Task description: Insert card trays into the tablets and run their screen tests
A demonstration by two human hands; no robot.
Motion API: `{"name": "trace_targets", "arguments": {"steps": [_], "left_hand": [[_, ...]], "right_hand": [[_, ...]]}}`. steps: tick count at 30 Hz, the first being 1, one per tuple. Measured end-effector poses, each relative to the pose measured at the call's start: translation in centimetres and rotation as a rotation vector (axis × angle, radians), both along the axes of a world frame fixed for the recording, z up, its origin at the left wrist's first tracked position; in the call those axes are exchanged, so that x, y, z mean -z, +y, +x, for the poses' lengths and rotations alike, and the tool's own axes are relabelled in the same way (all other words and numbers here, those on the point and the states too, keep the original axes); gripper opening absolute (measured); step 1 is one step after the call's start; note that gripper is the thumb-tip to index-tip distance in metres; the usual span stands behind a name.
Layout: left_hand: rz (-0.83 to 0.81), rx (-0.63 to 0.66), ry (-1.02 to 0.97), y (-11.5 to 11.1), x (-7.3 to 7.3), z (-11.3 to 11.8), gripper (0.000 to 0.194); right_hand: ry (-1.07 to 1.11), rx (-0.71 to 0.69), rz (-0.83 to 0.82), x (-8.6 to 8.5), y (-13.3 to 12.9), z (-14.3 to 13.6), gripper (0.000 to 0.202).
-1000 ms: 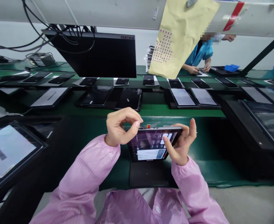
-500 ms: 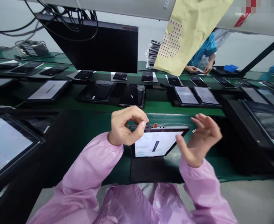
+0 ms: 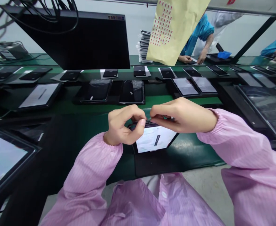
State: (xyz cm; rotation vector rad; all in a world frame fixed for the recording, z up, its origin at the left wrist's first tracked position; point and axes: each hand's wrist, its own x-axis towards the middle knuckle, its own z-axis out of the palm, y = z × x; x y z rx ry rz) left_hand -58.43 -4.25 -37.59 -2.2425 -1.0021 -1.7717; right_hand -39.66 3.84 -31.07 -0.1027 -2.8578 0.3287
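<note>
A tablet (image 3: 165,137) with a lit white screen stands tilted in front of me, its lower edge on a black pad (image 3: 156,164). My left hand (image 3: 126,125) is closed around the tablet's upper left corner, thumb and forefinger pinched along the top edge. At that same top edge, my right hand (image 3: 179,115) is closed, its fingertips pressed together close beside the left ones. Whatever lies between the right fingertips is hidden. The small orange-red piece seen earlier on the top edge is covered now.
Several tablets lie along the green bench, including a dark one (image 3: 131,92) and a lit one (image 3: 39,95). A monitor (image 3: 79,40) hangs behind, beside a yellow sheet (image 3: 169,34). Large tablets flank me at left (image 3: 3,160) and right (image 3: 267,106). A co-worker's hands (image 3: 202,56) are across the bench.
My right hand has come in from the right, where it was spread, and closed at the tablet's top edge. The left hand keeps its hold. The camera view has shifted slightly.
</note>
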Motion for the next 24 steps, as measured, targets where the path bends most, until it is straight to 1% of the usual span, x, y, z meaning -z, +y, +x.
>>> {"name": "trace_targets", "arguments": {"steps": [9,14,17,19,21,22,23,24], "left_hand": [[-0.024,-0.001,-0.017,0.0,-0.1,0.2,0.009],[-0.061,-0.014,-0.023,-0.2,0.1,0.3,0.008],[-0.068,-0.022,-0.035,0.0,0.0,0.1,0.007],[-0.081,-0.012,-0.051,0.2,0.0,0.0,0.008],[-0.113,0.038,-0.112,0.4,0.3,-0.3,0.007],[-0.144,0.091,-0.177,0.5,0.7,-0.4,0.01],[-0.195,0.154,-0.269,0.6,1.4,-0.5,0.017],[-0.275,0.22,-0.388,0.7,2.4,-0.6,0.028]], "right_hand": [[0.044,-0.053,0.08,0.7,0.1,-0.1,0.018],[0.027,-0.033,0.033,0.6,0.3,0.4,0.016],[0.048,-0.026,-0.008,0.3,0.3,0.3,0.017],[0.048,-0.046,-0.021,-0.1,0.4,-0.1,0.011],[0.057,-0.054,-0.052,-0.3,1.0,0.1,0.009],[0.099,-0.018,-0.081,-0.2,1.5,0.5,0.01],[0.176,0.053,-0.119,0.2,2.2,1.4,0.012],[0.283,0.165,-0.16,1.0,2.9,2.6,0.016]]}}
